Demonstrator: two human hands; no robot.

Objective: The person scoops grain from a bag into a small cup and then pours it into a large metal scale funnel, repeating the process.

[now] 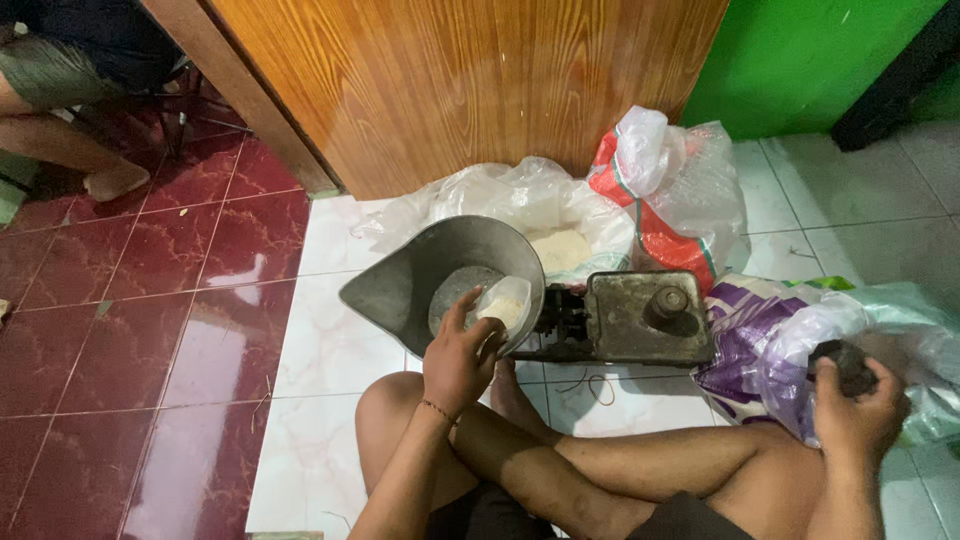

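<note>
My left hand (458, 352) grips a small clear plastic bag (503, 305) holding a pale grainy stuff, resting in the grey metal pan (400, 280) of a balance scale. Beside the pan sits the scale's rusty flat platform (640, 315) with a round dark weight (668, 301) on it. My right hand (860, 405) is closed around a dark lump (842, 362) above a clear and purple plastic sack (760, 340). I sit cross-legged on the floor behind the scale.
An open clear bag (560, 250) of the same pale stuff lies behind the pan. A red-and-white sack (660, 190) leans against a wooden door (470, 80). Another person's bare legs (70, 150) are at the far left on red tiles.
</note>
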